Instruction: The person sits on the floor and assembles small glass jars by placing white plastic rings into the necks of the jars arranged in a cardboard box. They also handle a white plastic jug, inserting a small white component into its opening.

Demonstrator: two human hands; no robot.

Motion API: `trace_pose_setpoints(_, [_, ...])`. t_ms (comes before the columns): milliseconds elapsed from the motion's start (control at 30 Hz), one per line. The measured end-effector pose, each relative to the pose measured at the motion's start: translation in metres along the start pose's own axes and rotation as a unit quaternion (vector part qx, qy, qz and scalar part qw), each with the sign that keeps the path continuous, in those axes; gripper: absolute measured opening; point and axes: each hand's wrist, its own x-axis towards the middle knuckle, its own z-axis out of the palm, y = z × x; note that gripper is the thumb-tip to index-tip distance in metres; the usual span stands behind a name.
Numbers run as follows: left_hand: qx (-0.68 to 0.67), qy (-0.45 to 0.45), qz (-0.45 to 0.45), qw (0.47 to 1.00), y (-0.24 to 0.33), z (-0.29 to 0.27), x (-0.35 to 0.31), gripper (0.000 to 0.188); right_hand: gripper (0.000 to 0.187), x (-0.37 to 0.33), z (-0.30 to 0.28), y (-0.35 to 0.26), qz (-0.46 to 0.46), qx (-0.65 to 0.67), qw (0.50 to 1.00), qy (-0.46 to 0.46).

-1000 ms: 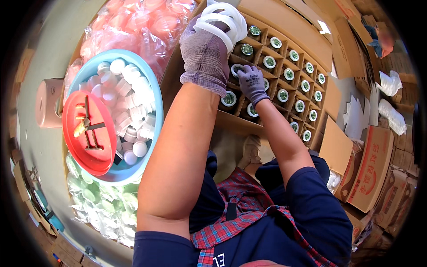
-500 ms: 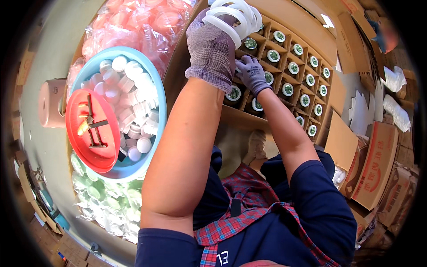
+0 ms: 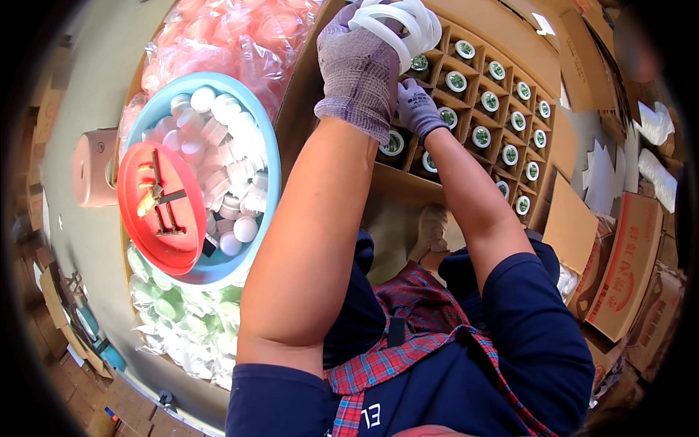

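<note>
While the left hand [image 3: 357, 62] keeps a closed grip on several white rings [image 3: 402, 36] over the divided carton [image 3: 408, 183], the right hand [image 3: 419, 109] works low at its left side; fingertips hidden, can't tell that grip. Step looks like ringing the green tops [image 3: 456, 81]. Next move probably calls for square, centred seating.

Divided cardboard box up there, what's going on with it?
A person in gloves is handling things over the divided cardboard box. Their left hand carries several loose white rings. Their right hand is down among the compartments; what its fingers touch is hidden behind the left hand. Many of the round-topped containers in the compartments have white rings around their tops. Beside the box, a blue tub holds white caps.
</note>
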Motion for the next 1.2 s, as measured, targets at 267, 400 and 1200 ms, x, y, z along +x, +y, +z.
trace_pose_setpoints(267, [0.024, -0.031, 0.077, 0.996, -0.005, -0.007, -0.002, 0.044, 0.037, -0.027, -0.100, 0.004, 0.137, 0.483, 0.855, 0.131])
trace_pose_setpoints(400, [-0.001, -0.080, 0.170, 0.982, -0.007, -0.009, -0.002, 0.046, 0.042, -0.053, -0.167, -0.052, -0.014, 0.797, 0.604, 0.004])
trace_pose_setpoints(1200, [-0.542, 0.064, -0.146, 0.825, -0.019, -0.037, -0.007, 0.023, 0.021, -0.016, -0.020, -0.121, 0.006, 0.199, 0.980, 0.005])
